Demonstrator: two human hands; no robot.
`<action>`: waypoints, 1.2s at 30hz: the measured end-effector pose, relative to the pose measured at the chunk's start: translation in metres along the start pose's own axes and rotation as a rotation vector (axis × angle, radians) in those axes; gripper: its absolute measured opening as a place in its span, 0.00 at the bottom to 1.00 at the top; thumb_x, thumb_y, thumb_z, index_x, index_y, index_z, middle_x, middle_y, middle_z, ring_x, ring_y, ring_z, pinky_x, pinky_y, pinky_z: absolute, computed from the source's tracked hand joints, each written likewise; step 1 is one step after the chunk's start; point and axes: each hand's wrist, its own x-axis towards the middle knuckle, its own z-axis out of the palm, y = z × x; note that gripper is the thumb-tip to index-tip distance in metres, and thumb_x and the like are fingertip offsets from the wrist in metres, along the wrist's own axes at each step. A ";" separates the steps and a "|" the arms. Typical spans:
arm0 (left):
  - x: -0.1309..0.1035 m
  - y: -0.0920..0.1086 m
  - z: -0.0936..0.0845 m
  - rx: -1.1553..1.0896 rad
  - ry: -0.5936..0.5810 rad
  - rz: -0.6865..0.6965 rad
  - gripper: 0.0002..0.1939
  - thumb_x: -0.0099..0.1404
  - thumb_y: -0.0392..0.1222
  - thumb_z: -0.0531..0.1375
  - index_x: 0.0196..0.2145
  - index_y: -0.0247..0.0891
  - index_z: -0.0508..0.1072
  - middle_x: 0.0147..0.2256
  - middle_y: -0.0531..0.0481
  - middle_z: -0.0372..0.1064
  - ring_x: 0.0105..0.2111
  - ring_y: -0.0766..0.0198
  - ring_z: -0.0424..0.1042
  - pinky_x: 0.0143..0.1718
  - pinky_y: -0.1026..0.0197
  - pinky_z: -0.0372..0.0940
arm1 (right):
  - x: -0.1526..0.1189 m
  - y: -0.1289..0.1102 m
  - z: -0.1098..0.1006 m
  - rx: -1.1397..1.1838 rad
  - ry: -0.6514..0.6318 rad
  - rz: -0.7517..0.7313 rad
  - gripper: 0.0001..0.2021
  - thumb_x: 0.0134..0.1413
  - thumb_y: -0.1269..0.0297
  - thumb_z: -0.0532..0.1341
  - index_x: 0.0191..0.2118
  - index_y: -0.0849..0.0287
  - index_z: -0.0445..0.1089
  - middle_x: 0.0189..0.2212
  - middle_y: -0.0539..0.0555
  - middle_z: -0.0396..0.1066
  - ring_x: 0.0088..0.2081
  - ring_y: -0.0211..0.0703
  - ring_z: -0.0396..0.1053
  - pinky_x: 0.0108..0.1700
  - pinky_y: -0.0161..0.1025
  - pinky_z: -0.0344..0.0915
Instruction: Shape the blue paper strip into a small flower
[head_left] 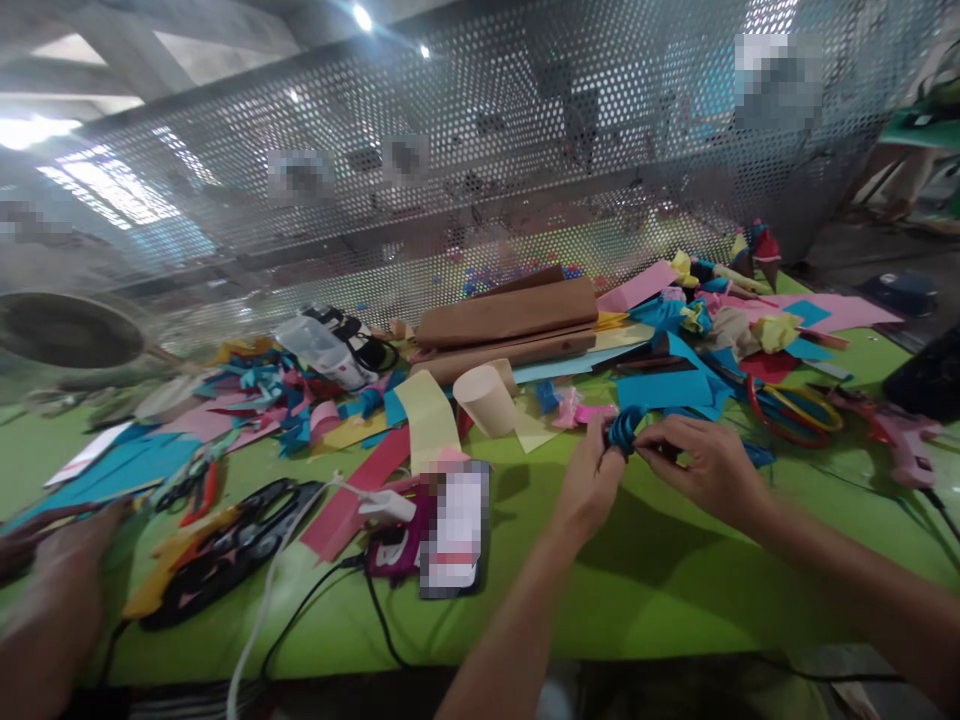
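My left hand (589, 470) is closed around a curled blue paper piece (627, 428), wound in layers like a small flower. It is held above the green table (637, 610). At the piece's right side, the fingers of my right hand (701, 460) are pinched together against its edge. Just behind the hands lie a bright pink paper scrap (596, 413) and a flat blue paper sheet (667, 390). A phone (457, 530) rests on the table left of my left forearm.
Another person's hand (71, 560) is at the far left, near a yellow glue gun (169, 560). Toward the right edge sits a pink glue gun (904, 445) with a cord. Brown paper rolls (510, 318) and many scraps line the perforated metal screen (480, 170). A white cable (281, 560) crosses the table.
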 end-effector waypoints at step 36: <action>0.003 -0.008 0.004 -0.316 0.016 0.006 0.18 0.65 0.37 0.50 0.52 0.40 0.64 0.37 0.50 0.64 0.33 0.64 0.62 0.37 0.61 0.61 | 0.004 0.003 -0.001 -0.068 -0.040 -0.036 0.03 0.61 0.71 0.60 0.37 0.57 0.70 0.29 0.50 0.73 0.29 0.40 0.70 0.31 0.35 0.63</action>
